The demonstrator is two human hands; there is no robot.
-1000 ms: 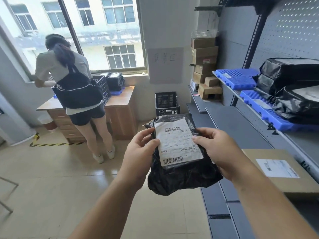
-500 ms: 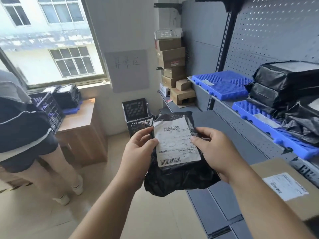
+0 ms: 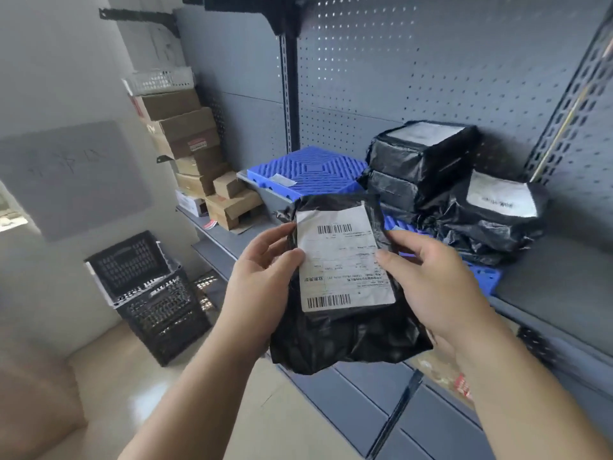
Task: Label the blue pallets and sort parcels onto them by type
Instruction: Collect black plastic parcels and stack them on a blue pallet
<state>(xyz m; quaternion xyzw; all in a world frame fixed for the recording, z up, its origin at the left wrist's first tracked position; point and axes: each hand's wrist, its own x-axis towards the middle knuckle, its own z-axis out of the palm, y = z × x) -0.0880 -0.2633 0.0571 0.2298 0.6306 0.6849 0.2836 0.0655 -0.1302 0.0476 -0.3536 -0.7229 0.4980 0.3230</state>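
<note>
I hold a black plastic parcel [image 3: 341, 336] with a white barcode label facing me, in front of the grey shelf. My left hand [image 3: 265, 277] grips its left edge, thumb on the label. My right hand [image 3: 431, 280] grips the right edge. Behind it on the shelf lies a bare blue pallet [image 3: 308, 171] with a small white label on its front. A second blue pallet [image 3: 484, 277] to the right carries several black bagged parcels [image 3: 464, 194].
Cardboard boxes [image 3: 185, 141] are stacked at the shelf's far left under a white basket [image 3: 159, 81]. Two black crates [image 3: 149, 293] stand on the floor by the wall. The lower shelf [image 3: 365, 393] juts out below my hands. A grey pegboard backs the shelf.
The view has swung right toward the shelf; the person at the desk and the window have left view. Both hands have kept hold of the parcel, which is now closer to the pallets.
</note>
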